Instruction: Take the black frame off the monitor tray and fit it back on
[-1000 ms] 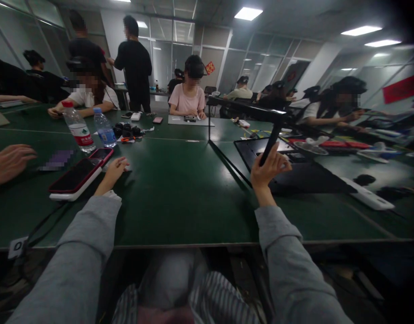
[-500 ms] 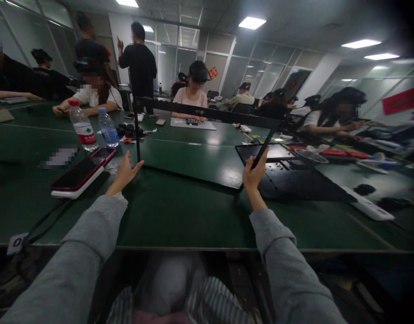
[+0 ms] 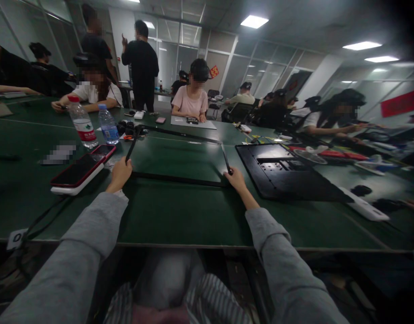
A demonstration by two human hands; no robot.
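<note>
A thin black monitor bezel, an open rectangular frame, is held between my hands just over the green table. Around its left side my left hand is closed. My right hand pinches the right side near its front corner. Through the frame's opening the green tabletop shows. To the right lies a large black monitor back cover with small holes and a slot, apart from my right hand.
Left of my left hand, a phone in a red case rests on a white power strip. Behind it stand two water bottles, one red-capped, one blue-capped. Another power strip lies at right. A person sits across the table.
The bezel has come down from a tilted, raised position to lie nearly flat. My left hand has closed on its left side; my right hand has moved left with its right side.
</note>
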